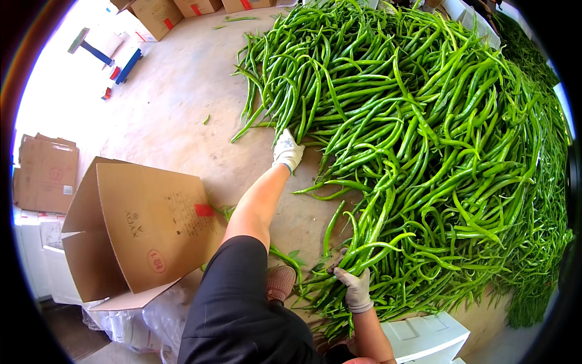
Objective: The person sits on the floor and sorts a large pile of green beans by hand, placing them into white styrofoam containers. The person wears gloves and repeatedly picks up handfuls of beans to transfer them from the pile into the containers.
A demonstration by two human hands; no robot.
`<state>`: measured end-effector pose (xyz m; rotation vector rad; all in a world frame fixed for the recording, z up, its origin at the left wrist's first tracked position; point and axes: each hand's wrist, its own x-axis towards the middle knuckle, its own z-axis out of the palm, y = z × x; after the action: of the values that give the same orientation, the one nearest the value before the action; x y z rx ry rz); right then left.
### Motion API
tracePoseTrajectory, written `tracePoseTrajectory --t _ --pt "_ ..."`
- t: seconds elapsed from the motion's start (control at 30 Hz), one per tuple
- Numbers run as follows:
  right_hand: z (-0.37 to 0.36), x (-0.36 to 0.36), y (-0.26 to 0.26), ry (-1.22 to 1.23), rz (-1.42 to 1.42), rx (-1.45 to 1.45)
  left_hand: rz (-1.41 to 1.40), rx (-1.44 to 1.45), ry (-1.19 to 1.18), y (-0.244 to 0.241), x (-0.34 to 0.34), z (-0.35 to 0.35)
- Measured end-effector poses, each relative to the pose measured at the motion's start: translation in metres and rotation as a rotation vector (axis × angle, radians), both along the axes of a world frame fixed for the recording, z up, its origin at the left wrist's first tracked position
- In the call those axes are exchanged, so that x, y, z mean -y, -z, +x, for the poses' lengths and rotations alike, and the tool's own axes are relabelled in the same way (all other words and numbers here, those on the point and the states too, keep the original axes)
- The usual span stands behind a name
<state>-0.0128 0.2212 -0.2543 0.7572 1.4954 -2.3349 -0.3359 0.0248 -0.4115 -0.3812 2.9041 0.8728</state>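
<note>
Long green chili peppers [409,136] lie in a large heap over the right and middle of the view. My left hand [288,150], in a white knitted glove, is at the heap's left edge, its fingers closed round the lower ends of several peppers that fan out above it. Lower down, my right hand [355,289], in a greyish, soiled glove, grips a bunch of peppers, with the thumb on the near side and the fingertips partly hidden. An open cardboard box [159,218] stands to the left of my left arm, tilted in the view.
Clear plastic film [145,323] lies under and beside the box. Flattened cartons [47,175] lean at the far left. A blue platform scale [128,66] stands at the upper left, more boxes [154,20] behind. A pale foam box [423,336] is near my right forearm. My shoe [280,282] is between the hands.
</note>
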Motion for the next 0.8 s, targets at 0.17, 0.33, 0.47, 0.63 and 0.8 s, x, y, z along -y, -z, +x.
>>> tracePoseTrajectory --t 0.17,0.33,0.47,0.63,0.8 --pt "0.002 -0.007 0.004 0.081 -0.035 0.006 0.732 0.101 -0.308 -0.014 -0.024 0.024" --pt "0.006 -0.010 0.007 0.052 -0.032 0.024 0.693 -0.276 -0.313 0.001 -0.036 0.020" --pt "0.006 -0.008 0.005 0.024 -0.029 0.064 0.541 -0.396 -0.323 0.004 -0.042 -0.037" --pt "0.003 -0.014 0.000 0.029 -0.054 0.032 0.253 0.096 -0.226 -0.037 -0.047 -0.055" --pt "0.007 -0.017 0.009 0.052 -0.075 0.033 1.050 -0.061 -0.279 -0.050 -0.046 0.004"
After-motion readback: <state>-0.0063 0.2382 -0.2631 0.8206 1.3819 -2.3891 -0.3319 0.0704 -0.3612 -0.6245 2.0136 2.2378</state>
